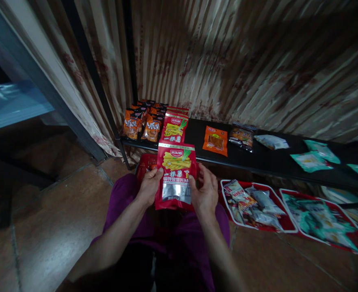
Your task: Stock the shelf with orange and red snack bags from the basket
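A red snack bag (pixel 175 174) with yellow sticks and a green onion printed on it is held upright above my lap. My left hand (pixel 150 184) pinches its left edge, thumb on the front. On the opposite edge, my right hand (pixel 205 190) grips it with the thumb in front and the fingers behind. Just beyond stand matching red snack bags (pixel 175 125) on the black shelf (pixel 194 149). Left of those are several orange-and-black snack bags (pixel 132 123), standing in rows. A red basket (pixel 142 162) sits below the shelf edge, partly hidden by my hands and the held bag.
An orange snack packet (pixel 215 140), a dark packet (pixel 242 137) and green packets (pixel 309 161) lie along the shelf. Two red baskets with white rims (pixel 258 228) full of packets stand on the floor to the right. Black posts (pixel 129 52) and a curtain (pixel 227 61) rise behind.
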`<state>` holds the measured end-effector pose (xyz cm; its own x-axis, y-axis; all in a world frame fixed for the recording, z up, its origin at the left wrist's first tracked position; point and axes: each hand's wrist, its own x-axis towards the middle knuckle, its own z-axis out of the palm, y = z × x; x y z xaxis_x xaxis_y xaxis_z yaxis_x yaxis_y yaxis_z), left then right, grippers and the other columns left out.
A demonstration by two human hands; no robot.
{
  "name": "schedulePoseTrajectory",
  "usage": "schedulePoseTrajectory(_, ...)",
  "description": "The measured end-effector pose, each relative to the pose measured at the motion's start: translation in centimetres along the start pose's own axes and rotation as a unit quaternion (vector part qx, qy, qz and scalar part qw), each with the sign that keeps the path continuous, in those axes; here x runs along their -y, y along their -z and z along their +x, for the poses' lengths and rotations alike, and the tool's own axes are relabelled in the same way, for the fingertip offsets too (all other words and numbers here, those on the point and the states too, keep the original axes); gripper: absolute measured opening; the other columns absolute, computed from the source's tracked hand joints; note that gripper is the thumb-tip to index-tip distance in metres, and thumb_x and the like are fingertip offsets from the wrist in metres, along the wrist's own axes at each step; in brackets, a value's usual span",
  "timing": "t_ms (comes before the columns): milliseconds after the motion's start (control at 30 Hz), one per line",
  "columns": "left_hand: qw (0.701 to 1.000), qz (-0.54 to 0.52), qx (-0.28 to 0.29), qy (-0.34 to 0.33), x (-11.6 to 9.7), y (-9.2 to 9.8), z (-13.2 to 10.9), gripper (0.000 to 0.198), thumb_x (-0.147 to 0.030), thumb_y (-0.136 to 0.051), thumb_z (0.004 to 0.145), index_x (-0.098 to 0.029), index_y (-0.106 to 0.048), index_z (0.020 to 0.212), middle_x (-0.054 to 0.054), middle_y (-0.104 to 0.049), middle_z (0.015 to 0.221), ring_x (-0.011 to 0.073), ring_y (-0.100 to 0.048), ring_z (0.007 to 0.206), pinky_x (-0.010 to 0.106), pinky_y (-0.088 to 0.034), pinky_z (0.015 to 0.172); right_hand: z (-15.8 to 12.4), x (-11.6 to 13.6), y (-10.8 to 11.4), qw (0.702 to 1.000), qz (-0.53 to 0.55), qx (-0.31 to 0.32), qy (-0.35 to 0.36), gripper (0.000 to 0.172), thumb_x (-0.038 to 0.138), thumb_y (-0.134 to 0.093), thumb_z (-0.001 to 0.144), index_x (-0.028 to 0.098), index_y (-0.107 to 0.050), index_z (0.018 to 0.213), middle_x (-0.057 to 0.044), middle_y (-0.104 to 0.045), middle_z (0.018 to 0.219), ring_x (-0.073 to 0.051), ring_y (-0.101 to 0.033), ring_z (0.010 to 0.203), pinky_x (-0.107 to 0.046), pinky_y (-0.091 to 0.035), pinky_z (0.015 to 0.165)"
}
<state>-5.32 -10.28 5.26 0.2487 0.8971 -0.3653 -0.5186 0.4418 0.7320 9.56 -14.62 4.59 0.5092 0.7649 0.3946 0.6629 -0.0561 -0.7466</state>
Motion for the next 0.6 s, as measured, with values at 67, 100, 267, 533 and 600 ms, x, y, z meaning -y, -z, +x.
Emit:
schedulePoseTrajectory(67, 1.0, -0.001, 0.0, -0.007, 0.0, 0.0, 0.0, 0.052, -0.053, -0.079, 0.055, -0.012, -0.066, 0.083, 0.006, -0.072, 0.072, 0.0193, -0.067, 0.063, 0.033, -0.053, 0.068, -0.3, 0.6, 0.2, 0.994, -0.078, -0.016, 0.077, 0.037, 0.032, -0.052, 0.084, 0.022, -0.061, 0.119, -0.012, -0.059, 0.118, -0.026, -0.053, 0.109, -0.044, -0.041, 0.096)
schedulePoseTrajectory(100, 1.0, -0.002, -0.001, -0.01, 0.0, 0.1, 0.1, 0.051, -0.053, -0.079, 0.055, -0.012, -0.066, 0.083, 0.006, -0.072, 0.072, 0.0189, -0.067, 0.063, 0.032, -0.053, 0.068, -0.5, 0.9, 0.2, 0.99, -0.099, -0.014, 0.103, 0.034, 0.029, -0.049, 0.086, 0.022, -0.062, 0.116, -0.011, -0.06, 0.116, -0.025, -0.052, 0.109, -0.043, -0.041, 0.096)
schedulePoseTrajectory(267, 0.999, 0.015, -0.018, -0.035, 0.1, 0.1, 0.2, 0.049, -0.055, -0.076, 0.059, -0.013, -0.066, 0.083, 0.006, -0.072, 0.073, 0.0183, -0.066, 0.064, 0.031, -0.053, 0.068, -1.2, 1.6, 0.1, 0.984, -0.088, 0.053, 0.144, 0.034, 0.025, -0.041, 0.091, 0.023, -0.062, 0.117, -0.008, -0.066, 0.111, -0.022, -0.057, 0.104, -0.04, -0.044, 0.095)
schedulePoseTrajectory(533, 0.996, 0.055, 0.007, -0.07, -0.4, -0.3, -0.5, 0.041, -0.052, -0.069, 0.07, -0.017, -0.071, 0.091, 0.007, -0.073, 0.086, 0.0233, -0.068, 0.086, 0.034, -0.051, 0.082, -2.5, 2.7, -0.4, 0.986, 0.014, 0.157, 0.056, 0.054, 0.045, -0.05, 0.087, 0.018, -0.047, 0.133, -0.014, -0.051, 0.136, -0.027, -0.045, 0.127, -0.047, -0.035, 0.105)
schedulePoseTrajectory(600, 0.988, 0.119, 0.031, -0.096, -0.7, -0.3, -1.1, 0.04, -0.052, -0.062, 0.077, -0.019, -0.072, 0.097, 0.007, -0.071, 0.104, 0.0239, -0.062, 0.105, 0.032, -0.045, 0.094, -2.5, 2.9, -0.4, 0.977, 0.092, 0.19, -0.003, 0.065, 0.049, -0.056, 0.082, 0.018, -0.041, 0.137, -0.014, -0.047, 0.14, -0.027, -0.043, 0.129, -0.047, -0.034, 0.106)
